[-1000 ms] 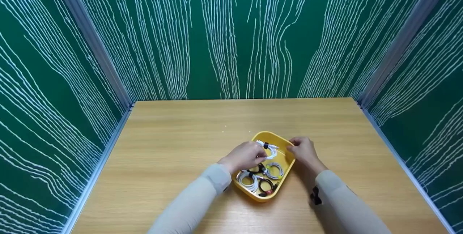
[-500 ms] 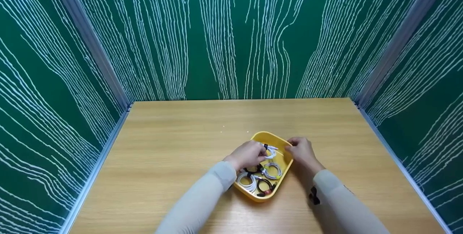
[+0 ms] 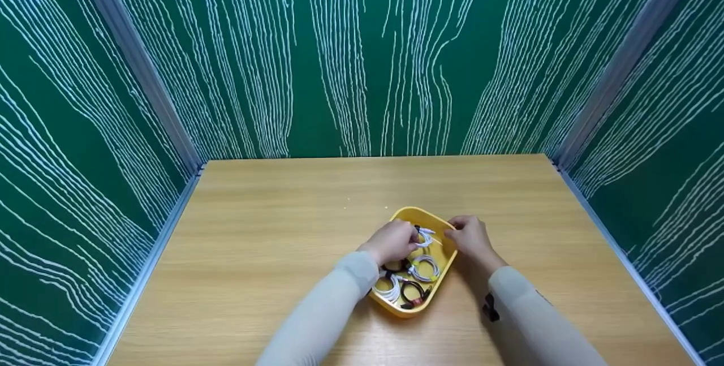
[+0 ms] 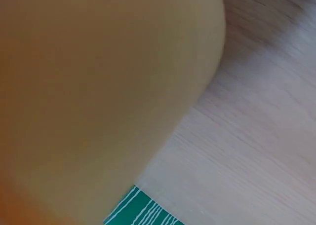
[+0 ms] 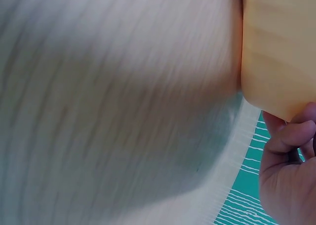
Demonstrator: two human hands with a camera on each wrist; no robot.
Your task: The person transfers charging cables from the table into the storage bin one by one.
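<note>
A yellow plastic tray (image 3: pixel 408 313) sits on the table and holds several coiled cables. My left hand (image 3: pixel 391 241) reaches in over its left rim, fingers curled on a white cable (image 3: pixel 424 237) tied with a black strap at the far end; the fingertips are partly hidden. With my right hand (image 3: pixel 471 240) I pinch the far right rim, and in the right wrist view the same hand (image 5: pixel 288 166) grips the tray's edge. Nearer me in the tray lie a grey cable (image 3: pixel 425 268), a white coil (image 3: pixel 388 292) and a black cable (image 3: pixel 413 292). The tray wall (image 4: pixel 108 87) fills much of the left wrist view.
The wooden table (image 3: pixel 271 230) extends around the tray, with a few tiny white specks beyond it. Green panels (image 3: pixel 317 100) with white wavy lines stand at the back and both sides, joined by metal posts (image 3: pixel 141 66).
My left hand has shifted slightly right and deeper over the tray, and the white cable shows less beside the fingers. The right hand keeps its hold on the rim.
</note>
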